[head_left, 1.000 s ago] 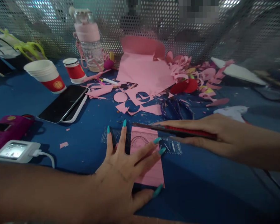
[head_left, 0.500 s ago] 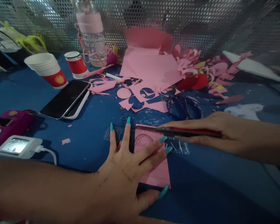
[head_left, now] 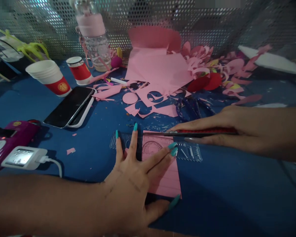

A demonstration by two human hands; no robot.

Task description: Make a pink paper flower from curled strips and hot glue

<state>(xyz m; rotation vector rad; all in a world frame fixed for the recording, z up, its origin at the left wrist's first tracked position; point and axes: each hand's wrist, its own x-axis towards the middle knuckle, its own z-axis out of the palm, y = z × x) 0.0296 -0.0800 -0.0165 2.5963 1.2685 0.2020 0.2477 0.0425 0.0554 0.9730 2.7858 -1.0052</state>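
My left hand lies flat with fingers spread, pressing a clear plastic ruler onto a small pink paper sheet on the blue table. My right hand grips a red and black utility knife. The knife lies nearly flat along the ruler's far edge, its blade tip at the pink sheet's top edge near my left fingertips.
Pink paper sheets and cut scraps pile up behind, with dark scissors. Two stacked phones, red paper cups, a water bottle, a purple device and a white charger are at the left. A perforated metal wall closes the back.
My right hand drew slightly to the right with the knife along the ruler's edge. My left hand stays pressed on the ruler and paper. The view shifted a little.
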